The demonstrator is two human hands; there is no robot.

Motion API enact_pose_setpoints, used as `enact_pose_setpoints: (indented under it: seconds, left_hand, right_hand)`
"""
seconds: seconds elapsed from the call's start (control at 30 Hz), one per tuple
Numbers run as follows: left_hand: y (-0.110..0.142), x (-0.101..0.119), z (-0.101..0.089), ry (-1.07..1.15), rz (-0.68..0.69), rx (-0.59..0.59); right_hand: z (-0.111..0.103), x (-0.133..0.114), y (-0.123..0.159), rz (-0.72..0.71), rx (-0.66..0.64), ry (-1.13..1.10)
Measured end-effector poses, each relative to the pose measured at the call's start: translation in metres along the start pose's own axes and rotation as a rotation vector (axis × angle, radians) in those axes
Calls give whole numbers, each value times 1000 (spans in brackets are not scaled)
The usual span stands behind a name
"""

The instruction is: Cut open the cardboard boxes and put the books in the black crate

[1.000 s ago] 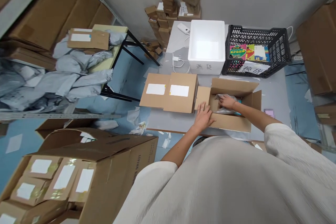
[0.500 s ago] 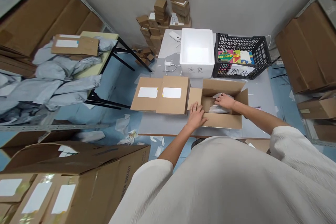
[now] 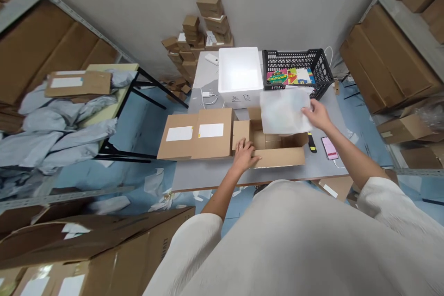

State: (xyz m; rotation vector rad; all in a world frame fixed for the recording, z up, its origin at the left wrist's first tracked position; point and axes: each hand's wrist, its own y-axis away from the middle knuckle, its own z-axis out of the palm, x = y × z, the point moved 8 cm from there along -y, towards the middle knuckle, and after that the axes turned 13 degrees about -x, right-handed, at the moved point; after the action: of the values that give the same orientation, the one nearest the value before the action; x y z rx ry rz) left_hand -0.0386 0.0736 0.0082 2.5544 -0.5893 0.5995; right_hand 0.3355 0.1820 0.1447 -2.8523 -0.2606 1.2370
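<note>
Head view: where's the packet (image 3: 282,113)?
"Over the box's (image 3: 279,158) far side, its right edge pinched by the right hand (image 3: 317,115). The left hand (image 3: 244,155) lies spread on the near-left corner."
"Unclear?"
"Packet's markings, blurred; it hides part of the box."

Crate (image 3: 291,59) right of tub (image 3: 240,90), both behind carton (image 3: 277,158), on table (image 3: 204,174)

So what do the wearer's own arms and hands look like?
Both hands, left and right, are ungloved; the left wears what looks like a ring. Forearms are uncovered, with loose, short off-white sleeves matching the shirt. No watch or cable visible on either arm.
</note>
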Motion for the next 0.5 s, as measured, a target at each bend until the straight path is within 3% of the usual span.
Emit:
enact_pose_setpoints:
  seconds: [0.13,0.27,0.4,0.5]
  left_hand:
    - [-2,-3,-1,-5,-10,-16]
    - [-4,-6,-2,-26,-25,-32]
    - [-6,-10,-2,-51,-50,-44]
    - [-9,-12,-3,-63,-67,-40]
  right_hand:
    - [-63,49,20,90,250,-292]
    - [-100,106,51,183,436,-485]
    - [-113,166,84,262,600,-585]
    - [-103,206,108,362,693,-613]
